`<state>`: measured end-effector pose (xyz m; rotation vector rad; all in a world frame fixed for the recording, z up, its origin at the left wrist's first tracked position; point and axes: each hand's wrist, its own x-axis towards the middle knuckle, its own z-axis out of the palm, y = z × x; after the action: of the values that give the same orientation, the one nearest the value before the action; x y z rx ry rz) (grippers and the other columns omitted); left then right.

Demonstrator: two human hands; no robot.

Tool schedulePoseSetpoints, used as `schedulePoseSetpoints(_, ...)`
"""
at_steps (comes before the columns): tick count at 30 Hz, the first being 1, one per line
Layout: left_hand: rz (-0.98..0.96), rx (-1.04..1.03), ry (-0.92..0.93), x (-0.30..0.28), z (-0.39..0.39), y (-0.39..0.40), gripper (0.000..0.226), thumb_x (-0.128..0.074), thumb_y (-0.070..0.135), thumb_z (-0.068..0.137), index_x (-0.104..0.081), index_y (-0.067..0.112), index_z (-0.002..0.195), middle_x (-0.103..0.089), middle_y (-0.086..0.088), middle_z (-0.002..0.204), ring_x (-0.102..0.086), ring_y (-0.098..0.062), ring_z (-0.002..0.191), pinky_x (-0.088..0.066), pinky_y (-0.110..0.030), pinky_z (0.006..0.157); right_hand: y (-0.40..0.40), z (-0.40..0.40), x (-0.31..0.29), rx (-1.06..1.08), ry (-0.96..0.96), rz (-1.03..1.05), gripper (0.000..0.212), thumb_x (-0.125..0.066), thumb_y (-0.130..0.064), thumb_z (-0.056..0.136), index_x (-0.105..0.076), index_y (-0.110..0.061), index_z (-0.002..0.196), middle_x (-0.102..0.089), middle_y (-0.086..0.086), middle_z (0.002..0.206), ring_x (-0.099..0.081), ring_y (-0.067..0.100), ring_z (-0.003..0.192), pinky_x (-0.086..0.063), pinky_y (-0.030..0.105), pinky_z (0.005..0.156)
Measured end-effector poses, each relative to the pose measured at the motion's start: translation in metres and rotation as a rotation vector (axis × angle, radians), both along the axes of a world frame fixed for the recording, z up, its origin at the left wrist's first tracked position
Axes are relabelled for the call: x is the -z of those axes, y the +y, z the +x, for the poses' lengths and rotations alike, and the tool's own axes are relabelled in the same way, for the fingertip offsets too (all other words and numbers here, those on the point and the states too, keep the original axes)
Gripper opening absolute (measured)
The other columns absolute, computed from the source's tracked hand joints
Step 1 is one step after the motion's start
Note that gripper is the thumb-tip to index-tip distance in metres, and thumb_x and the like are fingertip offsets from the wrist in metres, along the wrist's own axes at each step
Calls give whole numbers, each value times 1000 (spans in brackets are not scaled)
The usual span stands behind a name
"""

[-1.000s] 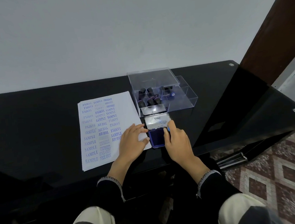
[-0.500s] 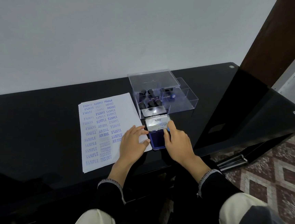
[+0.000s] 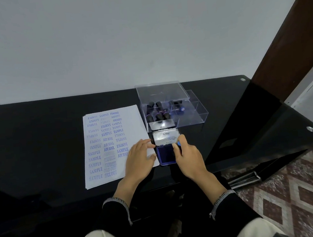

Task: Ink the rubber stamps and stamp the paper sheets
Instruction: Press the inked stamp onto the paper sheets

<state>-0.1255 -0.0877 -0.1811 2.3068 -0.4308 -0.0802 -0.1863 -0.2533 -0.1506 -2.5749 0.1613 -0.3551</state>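
Note:
A stack of white paper sheets (image 3: 113,133) lies on the black table, its top sheet covered with blue stamped words. To its right sits an open ink pad (image 3: 165,154) with a blue pad and a raised silver lid (image 3: 166,137). My left hand (image 3: 139,160) rests flat on the paper's lower right corner, fingers straight. My right hand (image 3: 188,156) grips a small stamp with a blue top (image 3: 178,144) at the pad's right edge; the stamp's body is hidden by my fingers.
Behind the pad, a clear plastic box (image 3: 193,120) holds several black-handled stamps (image 3: 158,111); its clear lid (image 3: 161,91) stands open at the back. The black glass table (image 3: 39,132) ends in a front edge near my knees. A patterned tiled floor (image 3: 298,191) lies to the right.
Both hands stay almost where they were. The right hand keeps the stamp at the ink pad; only the camera has shifted slightly.

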Motion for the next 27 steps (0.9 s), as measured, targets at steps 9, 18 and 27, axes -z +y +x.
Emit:
schedulePoseSetpoints(9,-636,-303,148,-25,-1,18,32,-38,-4,98,-55,22,107,-53,12,121,-44,-6,122,-31,-21,102,35,24,-29,277,-13,1255,20,-43,-23,102,-47,-14,84,-47,-2,58,-37,6,45,-32,19,43)
schedulePoseSetpoints(18,-372,-359,-14,-17,2,109,36,-41,-4,94,-60,25,106,-52,12,121,-47,-7,121,-38,-19,98,102,46,-27,174,123,1778,26,-40,-21,100,-45,-11,75,-40,3,49,-28,13,40,-28,28,53)
schedulePoseSetpoints(27,140,-216,-126,-2,-5,154,37,-48,25,98,-52,26,134,-37,13,150,-9,-8,147,3,-25,117,127,55,-17,99,211,1798,31,-41,-24,100,-49,-11,73,-39,2,50,-27,12,41,-27,26,53)
